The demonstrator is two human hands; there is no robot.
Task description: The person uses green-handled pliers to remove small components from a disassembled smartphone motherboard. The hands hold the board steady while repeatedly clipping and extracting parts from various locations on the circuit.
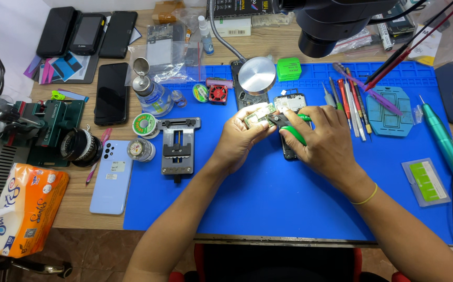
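My left hand (241, 137) pinches a small green circuit board (257, 114) above the blue work mat (289, 203). A green-handled tool (292, 133) sits in my right hand (319, 141), its dark tip meeting the board. Under both hands lies an opened phone body (288, 100), mostly hidden by my fingers. The hands touch each other over the middle of the mat.
A metal board holder (178, 144) stands left of my hands, a light blue phone (112, 177) beside it. Screwdrivers and tweezers (349, 99) lie to the right, with a teal rotary pen (442, 137). A microscope head (336, 23) hangs overhead. Several phones (88, 34) rest far left.
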